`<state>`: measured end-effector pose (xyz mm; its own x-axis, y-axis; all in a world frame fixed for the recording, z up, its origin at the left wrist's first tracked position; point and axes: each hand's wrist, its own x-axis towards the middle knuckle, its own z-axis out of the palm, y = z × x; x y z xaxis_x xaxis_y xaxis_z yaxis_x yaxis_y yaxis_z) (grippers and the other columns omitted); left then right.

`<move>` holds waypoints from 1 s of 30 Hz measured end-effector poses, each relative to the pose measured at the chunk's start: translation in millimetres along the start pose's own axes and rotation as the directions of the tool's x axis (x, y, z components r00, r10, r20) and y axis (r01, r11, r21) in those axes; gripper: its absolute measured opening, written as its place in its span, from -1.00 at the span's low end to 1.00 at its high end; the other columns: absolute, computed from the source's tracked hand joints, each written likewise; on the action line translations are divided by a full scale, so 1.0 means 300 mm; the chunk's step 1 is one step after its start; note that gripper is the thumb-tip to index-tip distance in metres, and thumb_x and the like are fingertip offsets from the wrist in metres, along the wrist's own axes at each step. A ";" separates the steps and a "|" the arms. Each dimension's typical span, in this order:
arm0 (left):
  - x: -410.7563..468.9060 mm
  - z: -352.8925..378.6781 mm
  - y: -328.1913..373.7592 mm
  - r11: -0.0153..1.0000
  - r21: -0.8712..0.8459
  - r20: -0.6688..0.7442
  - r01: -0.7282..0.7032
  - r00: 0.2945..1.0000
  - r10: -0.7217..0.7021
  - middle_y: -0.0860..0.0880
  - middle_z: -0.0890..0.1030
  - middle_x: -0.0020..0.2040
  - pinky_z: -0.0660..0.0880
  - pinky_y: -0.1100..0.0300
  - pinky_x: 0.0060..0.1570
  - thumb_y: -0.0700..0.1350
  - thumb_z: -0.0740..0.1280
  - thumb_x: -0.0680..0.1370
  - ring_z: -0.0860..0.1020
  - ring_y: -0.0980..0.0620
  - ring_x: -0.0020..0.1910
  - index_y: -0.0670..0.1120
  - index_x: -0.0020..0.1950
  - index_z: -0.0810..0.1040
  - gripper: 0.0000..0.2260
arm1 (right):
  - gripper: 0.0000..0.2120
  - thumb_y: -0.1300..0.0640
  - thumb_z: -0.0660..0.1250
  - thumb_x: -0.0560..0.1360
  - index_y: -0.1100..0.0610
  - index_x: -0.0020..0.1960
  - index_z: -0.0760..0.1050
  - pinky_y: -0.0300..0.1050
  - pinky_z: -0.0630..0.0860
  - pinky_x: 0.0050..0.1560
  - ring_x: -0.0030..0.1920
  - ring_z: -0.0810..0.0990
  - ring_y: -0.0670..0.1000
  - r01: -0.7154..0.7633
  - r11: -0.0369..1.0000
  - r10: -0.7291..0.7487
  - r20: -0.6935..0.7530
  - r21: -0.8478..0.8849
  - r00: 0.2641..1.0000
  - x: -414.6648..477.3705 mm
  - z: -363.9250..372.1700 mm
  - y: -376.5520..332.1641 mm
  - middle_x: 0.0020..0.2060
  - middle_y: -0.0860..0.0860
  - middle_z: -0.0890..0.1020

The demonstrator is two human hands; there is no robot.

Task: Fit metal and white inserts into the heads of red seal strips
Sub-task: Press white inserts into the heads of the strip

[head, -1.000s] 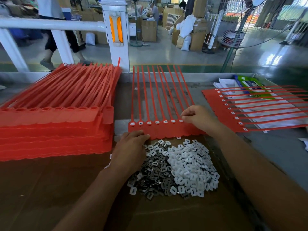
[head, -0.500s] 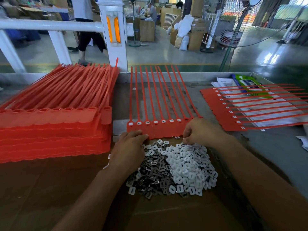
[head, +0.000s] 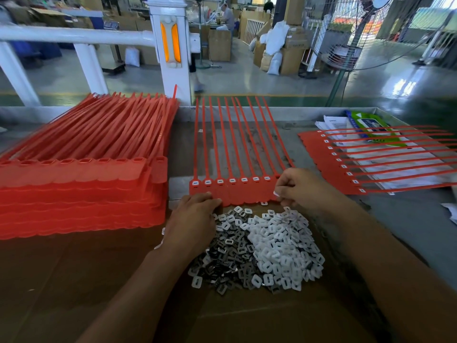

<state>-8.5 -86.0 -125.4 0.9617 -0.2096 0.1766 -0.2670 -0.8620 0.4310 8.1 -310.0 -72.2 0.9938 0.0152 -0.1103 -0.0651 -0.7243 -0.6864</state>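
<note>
A row of joined red seal strips (head: 237, 194) lies in the middle of the table, tails pointing away from me. Several of its heads hold white inserts. Just in front lies a heap of white inserts (head: 284, 246) mixed with dark metal inserts (head: 222, 263). My left hand (head: 193, 219) rests with relaxed fingers on the near left edge of the row and the heap. Over the row's right end, my right hand (head: 301, 189) has its fingers curled and pinches a small white insert (head: 276, 193).
A tall stack of red seal strips (head: 81, 194) fills the left side. Another row of strips (head: 329, 164) lies at the right over papers and a green packet (head: 368, 125). Brown cardboard (head: 74, 280) covers the near table. A white railing (head: 170, 45) stands behind.
My right hand dropped from the row's right heads to the heap, then rose back to the row's right end pinching a white insert. My left hand stayed put.
</note>
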 end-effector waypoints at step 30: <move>-0.001 -0.002 -0.002 1.000 0.006 -0.004 -0.004 1.000 0.004 0.09 0.32 0.41 0.10 0.24 0.31 -0.18 0.16 0.54 0.22 0.06 0.36 0.09 0.36 0.40 -0.60 | -0.84 0.12 0.38 0.46 -0.04 -0.29 0.53 -0.04 0.47 0.05 -0.08 0.54 -0.02 -0.094 0.991 0.082 -0.120 -0.097 0.989 0.221 -0.021 0.091 -0.18 -0.05 0.59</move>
<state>-8.5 -85.2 -125.2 0.9604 -0.2111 0.1819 -0.2703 -0.8640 0.4247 72.9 -333.2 -93.7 0.9887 -0.1270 -0.0793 -0.1491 -0.7858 -0.6002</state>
